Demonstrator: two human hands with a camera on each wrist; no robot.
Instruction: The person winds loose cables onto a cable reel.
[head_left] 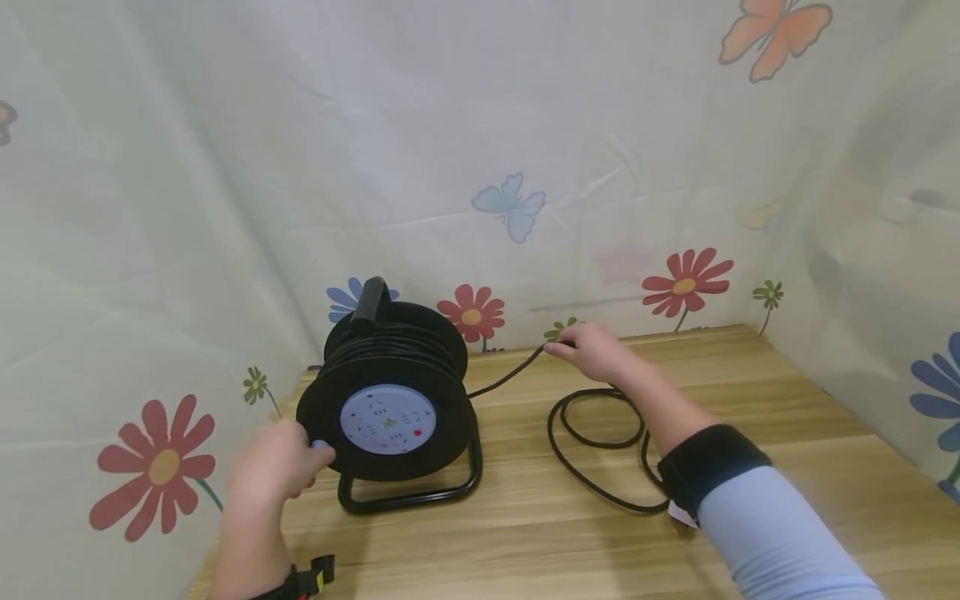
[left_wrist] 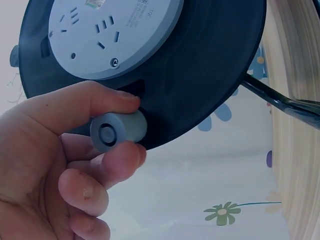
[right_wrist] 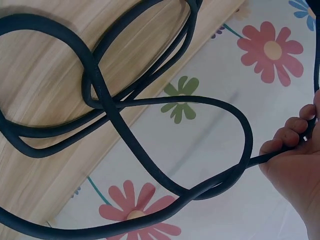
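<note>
The left hand (head_left: 273, 467) reaches to the front lower left edge of the cable reel, and its thumb and fingers (left_wrist: 122, 157) pinch the small grey knob (left_wrist: 117, 131) that sticks out of the reel's black disc. The right hand (head_left: 592, 350) is out near the back of the table, and its curled fingers (right_wrist: 292, 135) close round the black cable (head_left: 510, 377) where it runs off the reel.

The flowered curtain (head_left: 480, 150) is the biggest thing about; it hangs behind and to both sides, printed with red and blue flowers and butterflies, and closes in the work area. Below it lies the wooden table (head_left: 525, 533), with pale boards running left to right.

The cable reel (head_left: 390, 392) stands upright on the left part of the table, on a black tube stand (head_left: 408, 496), with a black carry handle (head_left: 369, 302) on top. Its round grey socket plate (head_left: 387, 418) faces the person, and dark cable is wound on the drum behind it.

The cable leaves the reel's right side, rises to the right hand and then drops into loose loops (head_left: 600, 442) on the table, lying between the reel and the right forearm, partly under the wrist. A black band (head_left: 708, 467) wraps the right wrist above a light blue sleeve (head_left: 772, 533), and a black strap (head_left: 307, 579) sits on the left wrist.
</note>
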